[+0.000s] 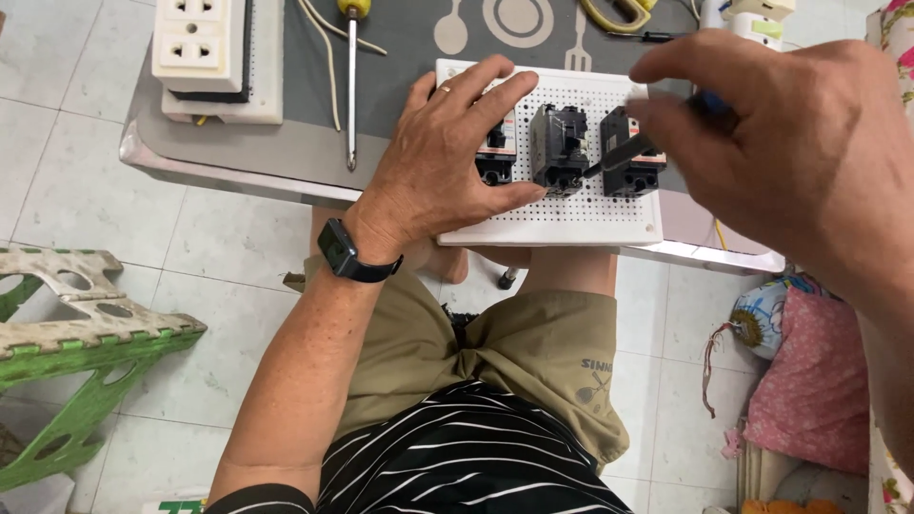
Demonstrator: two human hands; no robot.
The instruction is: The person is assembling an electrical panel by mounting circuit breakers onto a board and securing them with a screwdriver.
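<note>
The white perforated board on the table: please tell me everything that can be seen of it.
The board is a white rectangular panel, plastic by its look, covered with rows of small holes. It lies flat at the near edge of the table. Three black breakers stand on it in a row. The left hand rests on its left part, covering the left breaker partly. The right hand holds a screwdriver at the breakers.
</note>
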